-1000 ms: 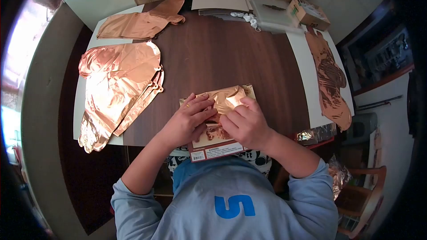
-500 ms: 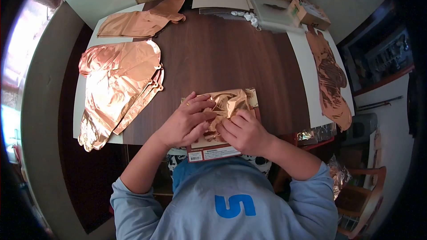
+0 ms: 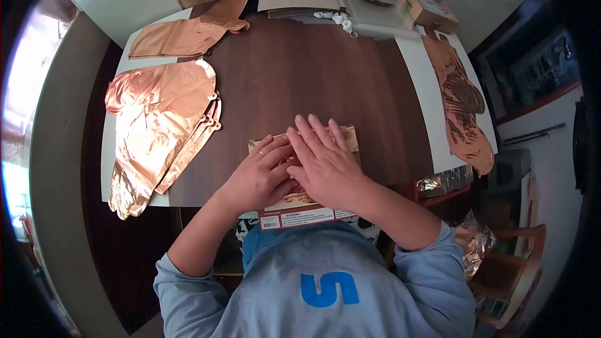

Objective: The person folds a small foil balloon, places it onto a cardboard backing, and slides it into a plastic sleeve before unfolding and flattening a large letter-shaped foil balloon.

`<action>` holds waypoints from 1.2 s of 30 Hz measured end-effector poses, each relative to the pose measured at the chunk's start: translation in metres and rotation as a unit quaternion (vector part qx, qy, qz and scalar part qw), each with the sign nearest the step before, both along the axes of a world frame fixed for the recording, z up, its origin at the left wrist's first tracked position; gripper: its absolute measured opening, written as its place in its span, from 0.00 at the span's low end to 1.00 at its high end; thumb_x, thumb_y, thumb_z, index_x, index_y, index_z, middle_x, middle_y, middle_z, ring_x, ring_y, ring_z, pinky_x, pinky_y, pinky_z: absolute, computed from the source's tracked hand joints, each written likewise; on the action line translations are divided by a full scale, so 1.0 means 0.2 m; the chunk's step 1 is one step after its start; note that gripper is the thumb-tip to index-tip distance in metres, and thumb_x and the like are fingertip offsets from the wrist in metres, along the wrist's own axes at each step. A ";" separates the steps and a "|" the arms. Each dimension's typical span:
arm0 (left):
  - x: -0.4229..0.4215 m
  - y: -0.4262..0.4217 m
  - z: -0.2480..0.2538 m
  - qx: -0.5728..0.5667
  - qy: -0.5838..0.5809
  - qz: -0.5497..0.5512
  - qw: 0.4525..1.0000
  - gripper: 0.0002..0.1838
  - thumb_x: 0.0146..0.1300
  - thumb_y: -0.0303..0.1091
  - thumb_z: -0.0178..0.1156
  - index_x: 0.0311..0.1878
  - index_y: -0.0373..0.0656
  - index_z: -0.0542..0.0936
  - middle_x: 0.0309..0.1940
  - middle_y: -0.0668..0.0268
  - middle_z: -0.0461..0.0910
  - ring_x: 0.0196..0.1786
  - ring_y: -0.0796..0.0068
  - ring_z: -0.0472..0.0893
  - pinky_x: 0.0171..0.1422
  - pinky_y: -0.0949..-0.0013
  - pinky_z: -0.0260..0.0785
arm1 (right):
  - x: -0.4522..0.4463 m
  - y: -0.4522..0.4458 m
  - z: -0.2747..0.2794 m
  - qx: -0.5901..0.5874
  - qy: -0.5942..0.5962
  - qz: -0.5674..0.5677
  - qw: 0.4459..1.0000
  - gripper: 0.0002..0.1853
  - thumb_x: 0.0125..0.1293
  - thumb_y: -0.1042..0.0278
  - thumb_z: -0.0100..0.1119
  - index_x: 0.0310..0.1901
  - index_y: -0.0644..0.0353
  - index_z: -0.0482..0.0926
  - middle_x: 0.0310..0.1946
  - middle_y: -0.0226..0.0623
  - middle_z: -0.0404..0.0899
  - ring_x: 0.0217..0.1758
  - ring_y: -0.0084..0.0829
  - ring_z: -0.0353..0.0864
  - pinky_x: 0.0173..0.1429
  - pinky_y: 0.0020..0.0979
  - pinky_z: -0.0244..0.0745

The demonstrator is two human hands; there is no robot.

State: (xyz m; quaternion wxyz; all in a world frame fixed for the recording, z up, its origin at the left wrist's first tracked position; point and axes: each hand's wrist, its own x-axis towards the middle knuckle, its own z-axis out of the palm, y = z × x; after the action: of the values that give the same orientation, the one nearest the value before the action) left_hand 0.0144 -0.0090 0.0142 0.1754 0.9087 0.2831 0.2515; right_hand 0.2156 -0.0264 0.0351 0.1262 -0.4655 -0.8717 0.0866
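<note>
Head view: printed pack at near edge of counter. Over it, right hand open flat, fingers bit apart, holding nothing. Left hand also over pack, half curled; cannot tell if it grips.

A person in a pale blue top lays both palms down over a printed package, its label reading "WARNING", at the near edge of a dark tabletop. The right hand has its fingers extended just beside the bent left hand. Copper-coloured foil shapes lie at left, another foil piece at right.
</note>
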 end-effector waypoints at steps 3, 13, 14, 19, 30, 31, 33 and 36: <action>-0.02 0.00 0.02 -0.022 0.005 -0.006 1.000 0.26 0.54 0.35 0.71 0.57 0.40 0.80 0.62 0.53 0.75 0.70 0.50 0.72 0.76 0.42 0.61 | 0.02 -0.03 -0.11 0.012 -0.014 -0.016 1.000 0.37 0.73 0.47 0.51 0.73 0.68 0.63 0.76 0.56 0.56 0.81 0.53 0.51 0.81 0.58 0.39; -0.07 0.06 0.02 -0.078 0.005 -0.051 0.996 0.28 0.57 0.39 0.71 0.60 0.38 0.79 0.65 0.49 0.72 0.72 0.47 0.69 0.78 0.40 0.56 | 0.09 -0.04 -0.15 0.021 -0.027 -0.034 0.999 0.45 0.67 0.42 0.58 0.77 0.62 0.56 0.78 0.59 0.49 0.82 0.57 0.46 0.80 0.63 0.38; -0.07 0.07 0.02 -0.080 0.003 -0.052 0.995 0.29 0.57 0.40 0.71 0.60 0.38 0.79 0.65 0.49 0.71 0.72 0.47 0.68 0.78 0.40 0.56 | 0.09 -0.02 -0.15 0.017 -0.028 -0.034 0.999 0.45 0.67 0.42 0.57 0.77 0.62 0.55 0.78 0.59 0.48 0.82 0.57 0.45 0.80 0.63 0.38; 0.00 0.07 0.10 -0.044 0.062 -0.001 0.997 0.37 0.62 0.50 0.65 0.69 0.37 0.71 0.70 0.46 0.66 0.76 0.44 0.63 0.80 0.40 0.49 | 0.09 0.02 -0.14 -0.011 -0.041 -0.038 0.998 0.45 0.68 0.41 0.56 0.78 0.61 0.54 0.79 0.58 0.45 0.83 0.56 0.42 0.81 0.63 0.35; 0.06 -0.17 -0.05 0.013 0.172 0.114 0.978 0.56 0.65 0.73 0.47 0.76 0.27 0.55 0.78 0.37 0.51 0.81 0.39 0.49 0.83 0.43 0.38 | 0.11 0.01 -0.14 -0.003 -0.034 -0.036 0.999 0.46 0.68 0.39 0.53 0.78 0.61 0.53 0.78 0.62 0.46 0.83 0.60 0.42 0.80 0.65 0.31; 0.05 -0.18 -0.05 0.015 0.180 0.118 0.976 0.56 0.65 0.73 0.47 0.76 0.26 0.55 0.78 0.37 0.51 0.81 0.39 0.49 0.83 0.43 0.38 | 0.11 0.01 -0.14 -0.001 -0.033 -0.032 0.999 0.46 0.68 0.39 0.53 0.78 0.62 0.53 0.78 0.62 0.46 0.82 0.61 0.42 0.81 0.64 0.32; 0.05 -0.18 -0.02 0.005 0.184 0.117 0.976 0.57 0.64 0.75 0.46 0.76 0.26 0.56 0.77 0.36 0.51 0.81 0.38 0.49 0.83 0.42 0.39 | 0.14 0.00 -0.12 -0.014 -0.020 -0.019 1.000 0.47 0.67 0.37 0.54 0.77 0.63 0.54 0.78 0.63 0.46 0.82 0.60 0.43 0.81 0.64 0.33; 0.05 -0.22 -0.04 0.002 0.164 0.119 0.979 0.58 0.64 0.75 0.46 0.76 0.27 0.55 0.77 0.35 0.51 0.81 0.37 0.50 0.82 0.41 0.39 | 0.19 -0.12 -0.03 -0.062 0.020 0.016 0.998 0.49 0.65 0.35 0.56 0.76 0.65 0.55 0.78 0.63 0.47 0.82 0.59 0.44 0.81 0.63 0.34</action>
State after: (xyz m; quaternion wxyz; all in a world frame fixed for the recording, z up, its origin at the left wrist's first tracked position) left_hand 0.0246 -0.0527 0.0065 0.0933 0.8979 0.4135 0.1184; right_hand 0.2536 -0.0511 0.0296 0.1128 -0.4569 -0.8692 0.1515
